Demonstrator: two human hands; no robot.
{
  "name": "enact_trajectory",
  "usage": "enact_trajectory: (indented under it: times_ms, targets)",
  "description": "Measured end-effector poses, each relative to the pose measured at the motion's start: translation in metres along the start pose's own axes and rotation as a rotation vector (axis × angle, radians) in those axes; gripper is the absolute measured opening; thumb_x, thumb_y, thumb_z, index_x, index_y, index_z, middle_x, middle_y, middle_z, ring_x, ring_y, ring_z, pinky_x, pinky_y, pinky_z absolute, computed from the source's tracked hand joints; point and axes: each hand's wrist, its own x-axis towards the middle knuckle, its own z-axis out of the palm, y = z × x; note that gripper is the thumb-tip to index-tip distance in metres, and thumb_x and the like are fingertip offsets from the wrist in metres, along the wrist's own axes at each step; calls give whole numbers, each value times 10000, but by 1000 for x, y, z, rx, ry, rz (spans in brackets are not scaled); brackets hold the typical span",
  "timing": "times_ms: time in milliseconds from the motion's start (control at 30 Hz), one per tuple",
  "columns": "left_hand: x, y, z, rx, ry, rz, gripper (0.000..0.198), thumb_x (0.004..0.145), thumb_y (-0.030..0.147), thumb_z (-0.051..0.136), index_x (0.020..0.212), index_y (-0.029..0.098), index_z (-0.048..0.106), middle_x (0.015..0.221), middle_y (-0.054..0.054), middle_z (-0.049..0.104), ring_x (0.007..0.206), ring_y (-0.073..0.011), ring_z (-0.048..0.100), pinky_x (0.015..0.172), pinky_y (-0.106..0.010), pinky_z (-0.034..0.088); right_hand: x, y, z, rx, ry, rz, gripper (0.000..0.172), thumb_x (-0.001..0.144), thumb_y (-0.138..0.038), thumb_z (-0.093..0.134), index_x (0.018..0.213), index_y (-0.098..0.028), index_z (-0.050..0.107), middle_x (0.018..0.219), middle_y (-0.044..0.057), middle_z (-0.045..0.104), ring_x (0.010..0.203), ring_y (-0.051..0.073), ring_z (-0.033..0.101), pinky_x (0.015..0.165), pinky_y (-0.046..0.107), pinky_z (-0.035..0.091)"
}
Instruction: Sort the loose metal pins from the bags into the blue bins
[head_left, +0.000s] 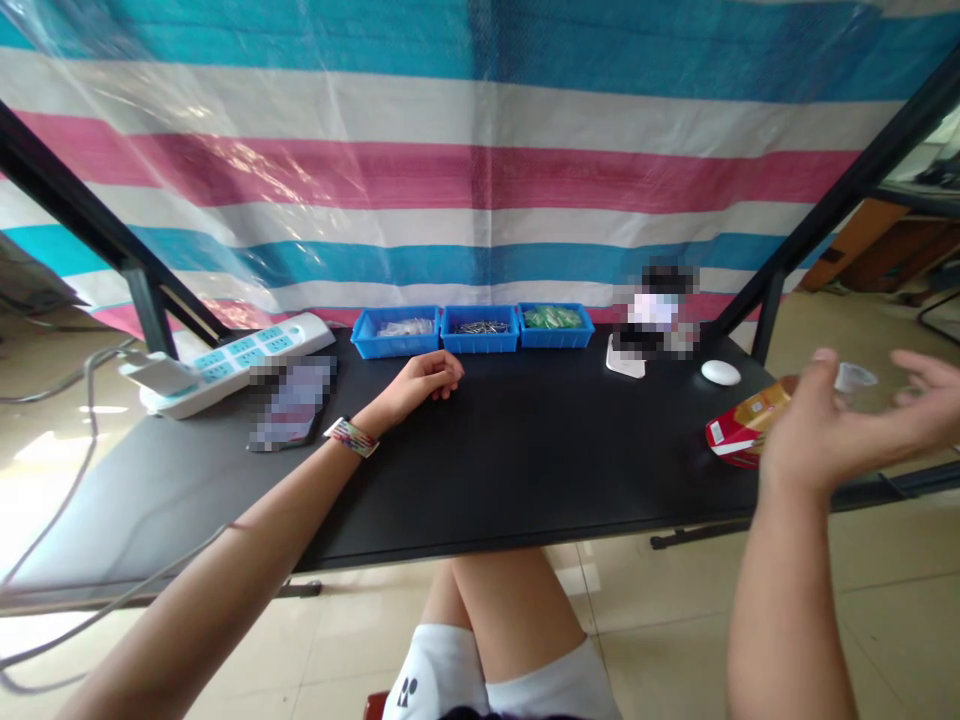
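Note:
My left hand [426,382] rests on the black tabletop, its fingers loosely curled, and nothing shows in them. Just beyond it stand three blue bins in a row: one bin [396,346] with clear plastic pieces, one bin [480,342] with small metal parts, and one bin [555,338] with green packets. At the right end my right hand [832,430] is raised, thumb and fingers spread apart. Between them a small clear plastic piece [856,376] shows; I cannot tell whether the hand touches it. A red and gold container [735,430] is partly hidden behind this hand.
A white power strip [247,350] with a plugged-in adapter and a blurred phone [296,405] lie at the left. A white oval object [721,372] and a blurred item on a white base [625,358] are at the back right. Striped sheeting hangs behind; grey cable runs along the left.

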Motion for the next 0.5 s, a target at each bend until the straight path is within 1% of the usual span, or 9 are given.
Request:
enact_trajectory:
  times_ms: [67, 133, 167, 233, 300, 367, 433, 467, 500]
  targets:
    - [1, -2, 0, -3, 0, 6, 301, 787, 406, 748, 918, 152, 653, 746, -1, 629, 607, -119, 573, 557, -231, 393, 5, 25, 1, 54, -14, 125, 374, 811, -265, 832, 1068, -242, 562, 1213, 185, 651, 1187, 428, 659, 1024, 647, 513]
    - [1, -4, 1, 1, -5, 14, 292, 781, 396, 744, 917, 153, 653, 745, 0, 632, 608, -117, 571, 561, -228, 394, 4, 36, 6, 106, -99, 254, 225, 890, -316, 761, 990, -221, 584, 1113, 170, 698, 1077, 369, 715, 998, 572, 536]
    - [1, -5, 1, 7, -6, 17, 289, 781, 393, 741, 917, 154, 653, 744, 0, 634, 610, -116, 571, 563, -226, 393, 3, 37, 7, 139, -113, 312, 178, 906, -327, 734, 940, -210, 604, 1047, 161, 718, 1016, 340, 735, 979, 538, 546]
    - [1, -4, 2, 24, -6, 23, 279, 781, 387, 731, 912, 154, 652, 740, 1, 635, 613, -117, 570, 566, -223, 394, 1, 29, 2, 228, -73, 405, 158, 871, -318, 734, 843, -184, 655, 924, 143, 738, 879, 288, 750, 928, 491, 567]
    - [-1, 1, 7, 47, -15, 32, 257, 781, 377, 719, 895, 158, 648, 735, 1, 632, 623, -124, 573, 576, -229, 415, -2, 14, -14, 354, -30, 494, 158, 792, -303, 764, 801, -153, 713, 863, 136, 747, 745, 245, 733, 849, 461, 592]
    - [-8, 16, 19, 83, -47, 71, 231, 798, 365, 711, 888, 161, 651, 745, -4, 635, 649, -138, 585, 603, -245, 461, -8, -4, -42, 438, -204, 624, 224, 746, -350, 842, 807, -151, 762, 868, 129, 767, 718, 238, 739, 782, 427, 617]
    - [-24, 42, 42, 144, -112, 169, 235, 873, 381, 700, 932, 154, 679, 800, -23, 667, 694, -148, 608, 638, -257, 494, -22, -22, -77, 522, -475, 800, 304, 716, -422, 909, 818, -162, 791, 826, 145, 778, 673, 293, 759, 620, 420, 626]
    - [-36, 57, 58, 202, -152, 225, 260, 942, 401, 677, 1023, 156, 708, 835, -30, 689, 708, -150, 616, 645, -256, 496, -31, -32, -95, 612, -687, 868, 316, 758, -471, 890, 838, -180, 799, 806, 146, 776, 667, 314, 762, 566, 417, 617]
    - [-49, 73, 76, 246, -214, 303, 298, 1005, 420, 641, 1133, 165, 728, 893, -42, 717, 724, -151, 632, 661, -259, 512, -42, -43, -112, 754, -925, 899, 311, 790, -493, 874, 851, -199, 795, 793, 132, 767, 697, 313, 765, 564, 399, 614]
